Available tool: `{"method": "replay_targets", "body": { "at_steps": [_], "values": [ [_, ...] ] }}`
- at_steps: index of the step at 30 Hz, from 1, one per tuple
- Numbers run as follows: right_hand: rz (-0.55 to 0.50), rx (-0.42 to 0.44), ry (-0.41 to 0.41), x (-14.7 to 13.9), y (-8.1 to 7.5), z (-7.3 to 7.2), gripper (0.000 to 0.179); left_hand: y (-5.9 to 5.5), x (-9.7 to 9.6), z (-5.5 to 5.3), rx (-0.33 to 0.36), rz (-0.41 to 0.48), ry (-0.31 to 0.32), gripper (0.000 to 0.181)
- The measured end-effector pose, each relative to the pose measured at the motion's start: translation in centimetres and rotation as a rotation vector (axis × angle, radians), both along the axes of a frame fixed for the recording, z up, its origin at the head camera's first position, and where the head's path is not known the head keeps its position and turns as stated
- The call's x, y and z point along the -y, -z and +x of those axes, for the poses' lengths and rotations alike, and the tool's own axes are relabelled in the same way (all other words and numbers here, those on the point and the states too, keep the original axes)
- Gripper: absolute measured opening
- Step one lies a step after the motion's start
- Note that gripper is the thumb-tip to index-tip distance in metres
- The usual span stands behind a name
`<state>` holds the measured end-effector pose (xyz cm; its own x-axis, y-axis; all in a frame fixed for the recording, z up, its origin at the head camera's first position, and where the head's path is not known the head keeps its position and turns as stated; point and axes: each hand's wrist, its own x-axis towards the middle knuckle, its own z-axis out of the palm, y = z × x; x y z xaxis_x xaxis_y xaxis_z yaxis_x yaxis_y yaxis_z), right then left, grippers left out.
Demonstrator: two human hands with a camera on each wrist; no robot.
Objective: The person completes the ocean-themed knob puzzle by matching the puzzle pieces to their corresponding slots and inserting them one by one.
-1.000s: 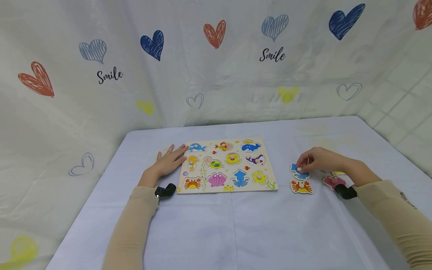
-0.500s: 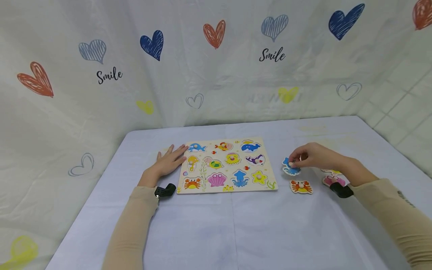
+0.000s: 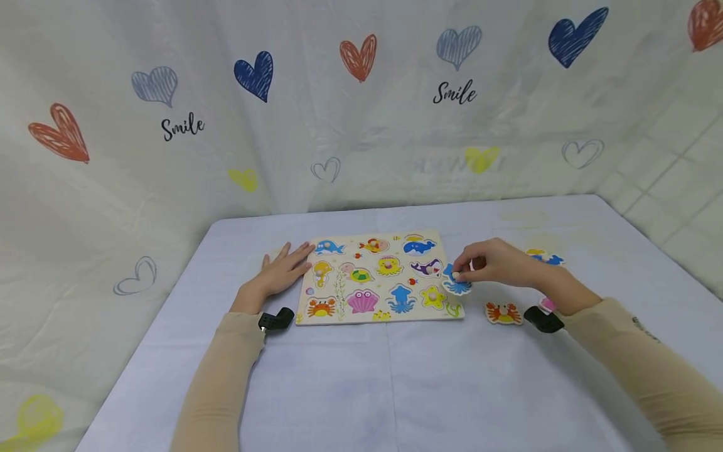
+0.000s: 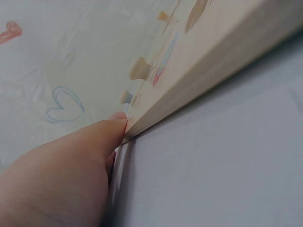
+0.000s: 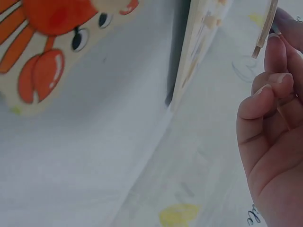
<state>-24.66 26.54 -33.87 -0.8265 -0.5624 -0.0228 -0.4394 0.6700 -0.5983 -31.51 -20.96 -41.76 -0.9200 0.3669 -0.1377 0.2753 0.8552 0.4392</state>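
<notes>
My right hand (image 3: 497, 263) pinches a blue squid puzzle piece (image 3: 455, 287) by its knob, over the right edge of the wooden peg puzzle board (image 3: 384, 317). In the right wrist view that piece (image 5: 265, 30) shows edge-on at the fingertips. With fingers spread, my left hand (image 3: 279, 275) lies at the board's left side and its fingertips touch the edge. The left wrist view shows the thumb (image 4: 104, 135) against the board's corner, and several knobs standing up from the board. Sea animals cover the board, among them a printed blue squid (image 3: 401, 299).
An orange crab piece (image 3: 503, 313) lies on the white-covered table (image 3: 339, 389), right of the board. Behind the right forearm are a yellow-and-blue piece (image 3: 545, 256) and a mostly hidden pink piece (image 3: 546, 304). A curtain with hearts (image 3: 361, 138) hangs behind the table.
My right hand has lifted the squid piece from beside the crab piece and carried it left to the board's edge. The left hand has stayed in place.
</notes>
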Motion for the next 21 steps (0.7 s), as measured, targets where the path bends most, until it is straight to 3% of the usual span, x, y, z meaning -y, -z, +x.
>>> {"method": "replay_targets", "body": {
  "at_steps": [13,21],
  "values": [
    [-0.063,0.013,-0.112,4.1,0.5,-0.5,0.010,0.2,0.1,0.0,0.001,0.005,-0.006,0.063],
    [-0.062,-0.022,-0.099,6.1,1.1,-0.5,0.010,0.1,0.1,0.0,-0.012,0.006,0.002,0.063]
  ]
}}
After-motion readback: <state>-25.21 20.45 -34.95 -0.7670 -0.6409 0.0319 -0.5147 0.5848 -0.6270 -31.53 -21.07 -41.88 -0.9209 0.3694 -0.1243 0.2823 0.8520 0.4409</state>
